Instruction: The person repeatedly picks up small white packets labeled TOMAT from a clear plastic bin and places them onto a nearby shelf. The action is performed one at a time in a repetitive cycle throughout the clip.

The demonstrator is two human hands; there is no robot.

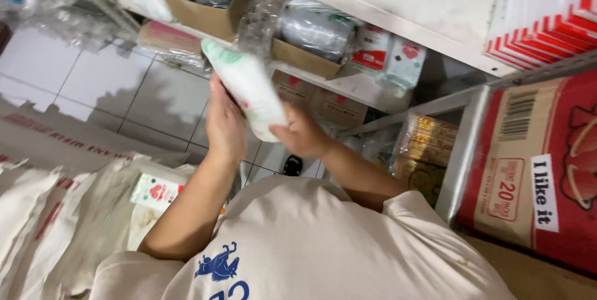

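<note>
Fingers of your left hand (225,127) and right hand (303,132) grasp one white packet (247,88), lifted below the shelf (348,85); not yet set down anywhere.

Your left hand (225,123) is raised with its back toward you, fingers pointing to the far side (palm hidden). Your right hand (303,133) sits just right of it, fingers curled in a grip, forearm bent back toward your chest.
</note>
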